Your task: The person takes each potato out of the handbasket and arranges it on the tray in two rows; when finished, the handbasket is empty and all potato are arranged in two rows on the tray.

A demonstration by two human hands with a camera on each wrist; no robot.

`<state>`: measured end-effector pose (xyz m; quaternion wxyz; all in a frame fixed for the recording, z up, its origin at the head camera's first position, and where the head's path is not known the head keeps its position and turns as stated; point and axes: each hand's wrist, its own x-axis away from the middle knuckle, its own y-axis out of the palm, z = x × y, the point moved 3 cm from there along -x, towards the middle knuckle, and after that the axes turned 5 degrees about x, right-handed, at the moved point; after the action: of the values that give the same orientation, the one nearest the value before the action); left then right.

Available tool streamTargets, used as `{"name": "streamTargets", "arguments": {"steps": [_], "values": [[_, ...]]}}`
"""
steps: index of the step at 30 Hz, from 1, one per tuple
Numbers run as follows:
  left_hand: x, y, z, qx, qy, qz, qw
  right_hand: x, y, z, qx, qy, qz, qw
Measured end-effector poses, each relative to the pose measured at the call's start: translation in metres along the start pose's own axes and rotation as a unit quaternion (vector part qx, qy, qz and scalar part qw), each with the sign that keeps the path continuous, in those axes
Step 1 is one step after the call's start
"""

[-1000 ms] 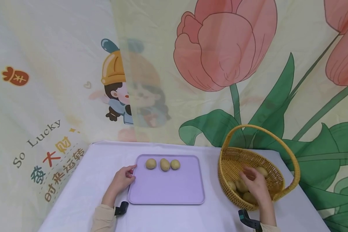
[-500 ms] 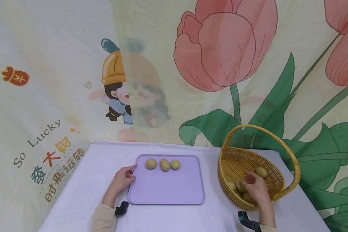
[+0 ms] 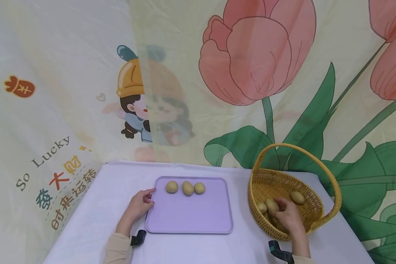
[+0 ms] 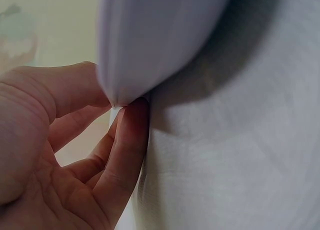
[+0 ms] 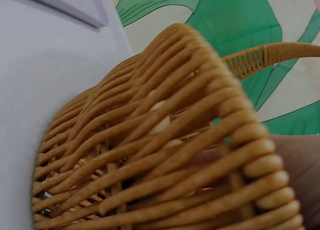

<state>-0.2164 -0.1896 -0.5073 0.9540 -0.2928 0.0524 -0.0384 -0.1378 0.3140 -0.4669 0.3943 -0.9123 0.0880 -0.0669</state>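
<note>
In the head view, my left hand [image 3: 139, 205] is at the left edge of a lilac tray [image 3: 189, 216]. Its thumb and fingers pinch the tray's rim [image 4: 145, 50], as the left wrist view shows close up. Three potatoes [image 3: 172, 187] lie in a row along the tray's far side. Over on the right, my right hand [image 3: 289, 215] reaches into a wicker basket [image 3: 262, 179] and holds a potato [image 3: 272, 205] by its fingertips. Another potato [image 3: 297, 197] rests by the basket's right wall, and one more [image 3: 261, 208] at its left. Woven cane hides most of the right hand in the right wrist view.
The basket's tall arched handle [image 3: 303, 148] rises over its right side. A white cloth [image 3: 118, 179] covers the table, and a printed curtain [image 3: 171, 29] with tulips hangs right behind it.
My right hand has moved slightly left and down in the basket, and its fingers have closed on a potato, which has shifted up and left. My left hand stays at the tray.
</note>
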Motion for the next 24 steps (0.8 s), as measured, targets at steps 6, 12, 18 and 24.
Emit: {"name": "streamTargets", "arguments": {"steps": [6,12,18,24], "values": [[0.0002,0.0005,0.0003,0.001,-0.001,0.001,1.0,-0.001,0.0007,0.0001,0.007,-0.004,0.009,0.9999],[0.0002,0.0003,0.0003,0.0,0.0,0.0,1.0,-0.001,0.0004,-0.0002,0.005,-0.001,0.018,0.9998],[0.0002,-0.0001,0.0007,0.0,0.003,0.001,1.0,-0.0007,0.0006,0.0027,-0.026,0.013,0.032,0.9991],[-0.0007,0.0005,0.0006,0.002,0.004,-0.002,1.0,0.0004,-0.0016,0.0031,-0.057,0.03,0.05,0.9967]]}}
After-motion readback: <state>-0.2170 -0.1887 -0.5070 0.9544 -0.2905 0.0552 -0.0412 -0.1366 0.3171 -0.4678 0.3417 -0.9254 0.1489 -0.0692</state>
